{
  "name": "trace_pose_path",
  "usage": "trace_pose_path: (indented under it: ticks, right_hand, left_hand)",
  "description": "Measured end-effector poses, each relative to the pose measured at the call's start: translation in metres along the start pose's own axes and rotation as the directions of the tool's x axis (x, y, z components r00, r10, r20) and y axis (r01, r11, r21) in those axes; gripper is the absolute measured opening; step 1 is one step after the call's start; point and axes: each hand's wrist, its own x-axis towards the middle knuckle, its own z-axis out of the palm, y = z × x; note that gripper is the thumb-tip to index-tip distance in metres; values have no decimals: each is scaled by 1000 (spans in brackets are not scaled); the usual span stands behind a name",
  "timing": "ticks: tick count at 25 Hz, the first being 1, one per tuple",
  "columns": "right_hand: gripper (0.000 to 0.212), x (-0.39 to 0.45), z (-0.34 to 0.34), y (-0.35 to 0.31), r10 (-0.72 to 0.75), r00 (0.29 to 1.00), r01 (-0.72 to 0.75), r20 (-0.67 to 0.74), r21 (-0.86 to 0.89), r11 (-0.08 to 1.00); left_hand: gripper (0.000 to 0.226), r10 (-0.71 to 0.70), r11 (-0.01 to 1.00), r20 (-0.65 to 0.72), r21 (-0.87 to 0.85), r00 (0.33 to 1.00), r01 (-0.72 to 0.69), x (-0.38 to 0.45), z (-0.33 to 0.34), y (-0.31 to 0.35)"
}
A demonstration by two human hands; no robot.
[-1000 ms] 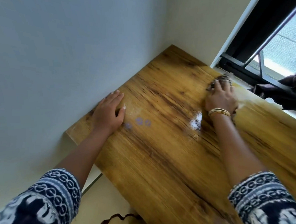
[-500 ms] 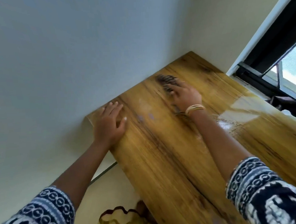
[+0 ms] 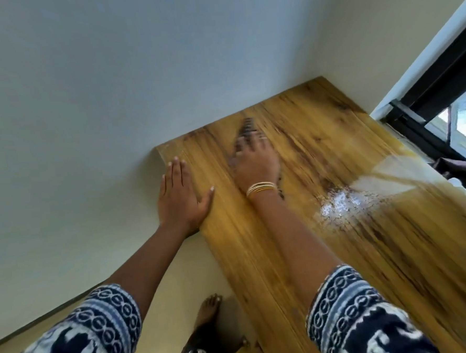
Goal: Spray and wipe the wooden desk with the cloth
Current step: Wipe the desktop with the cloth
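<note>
The wooden desk (image 3: pixel 338 224) runs from the wall corner toward me, its grain yellow-brown. My right hand (image 3: pixel 255 161), blurred by motion, presses flat on a dark patterned cloth (image 3: pixel 246 129) near the desk's far left part; only the cloth's front edge shows past my fingers. My left hand (image 3: pixel 180 196) lies flat with straight fingers on the desk's left edge, beside the wall. A wet shiny patch (image 3: pixel 340 205) glistens to the right of my right forearm.
A pale wall borders the desk on the left and back. A dark window frame (image 3: pixel 434 104) stands at the right, with dark fabric (image 3: pixel 460 170) by the sill. My bare foot (image 3: pixel 207 309) is on the floor below the desk's near edge.
My right hand has swept the cloth from the window side across to the left part of the desk. My left hand has stayed flat on the left edge. The view has tilted down.
</note>
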Motion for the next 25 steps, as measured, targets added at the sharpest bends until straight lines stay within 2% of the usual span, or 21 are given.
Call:
trace_pose_path:
  ticks: [1, 3, 4, 5, 6, 8, 9, 10, 11, 13, 14, 15, 16, 17, 18, 20, 22, 23, 24, 25]
  right_hand:
    - [48, -6, 2, -20, -179, 983, 179, 26, 33, 983]
    - [45, -9, 3, -28, -450, 891, 442, 66, 106, 891]
    - [44, -5, 1, -16, -512, 857, 504, 59, 112, 856]
    - [44, 1, 0, 2, -504, 862, 499, 45, 97, 861]
    - [45, 11, 1, 25, -423, 906, 421, 33, 57, 905]
    - [46, 23, -1, 81, -43, 999, 43, 19, 17, 999]
    - [46, 22, -1, 108, 175, 984, -176, 18, 43, 984]
    - [45, 17, -3, 128, 359, 933, -360, 29, 77, 930]
    - [46, 14, -4, 136, 475, 879, -476, 29, 86, 875]
    - [48, 21, -3, 120, 613, 789, -614, 35, 62, 787]
    - [48, 28, -4, 98, 638, 770, -637, 24, 76, 767]
    - [48, 35, -5, 72, 607, 794, -607, 22, 93, 790]
    - [48, 40, -3, 43, 491, 871, -491, 22, 94, 866]
    - [47, 40, -1, 10, 304, 952, -306, 27, 76, 949]
    - [46, 38, 2, -25, 91, 996, -92, 8, 76, 993]
    - [43, 24, 7, -83, -247, 968, 251, -41, 121, 961]
    - [45, 13, 6, -106, -459, 888, 452, 13, 144, 880]
    - [47, 18, 4, -101, -528, 848, 520, 37, 132, 844]
    - [52, 27, 6, -87, -543, 838, 535, 57, 117, 837]
    - [55, 38, 6, -67, -483, 873, 476, 74, 97, 874]
  left_hand:
    - [94, 1, 1000, -5, -2, 1000, -1, 0, 0, 0]
    - [95, 5, 1000, -14, -6, 1000, -5, -1, 0, 0]
    - [95, 5, 1000, -18, -11, 1000, -5, -2, 0, -1]
    - [95, 7, 1000, -19, -20, 1000, -7, -1, 0, -1]
    - [96, 12, 1000, -14, -28, 1000, -12, -1, 0, -2]
    - [96, 23, 999, -5, -39, 1000, -23, 0, 0, -4]
    - [95, 32, 998, -6, -50, 999, -33, -1, 1, -6]
    - [95, 44, 997, -10, -65, 999, -45, -2, 1, -9]
    - [95, 52, 995, -21, -87, 998, -54, -3, 2, -14]
    - [97, 54, 989, -37, -134, 998, -59, -3, 2, -28]
    - [99, 64, 987, -37, -144, 997, -69, -2, 1, -36]
    - [100, 79, 986, -34, -144, 996, -84, 1, -1, -44]
    - [100, 100, 985, -31, -138, 995, -103, 3, -4, -52]
    - [99, 117, 984, -32, -132, 993, -120, 8, -7, -60]
    - [97, 118, 984, -34, -129, 992, -121, 11, -10, -70]
    - [90, 94, 988, -23, -120, 995, -96, 14, -14, -88]
    - [80, 90, 990, -2, -105, 996, -90, 9, -15, -103]
    - [76, 106, 990, 2, -93, 994, -105, 6, -16, -109]
    - [73, 131, 988, -2, -81, 991, -131, 5, -18, -114]
    - [69, 163, 984, -13, -69, 987, -164, 5, -20, -118]
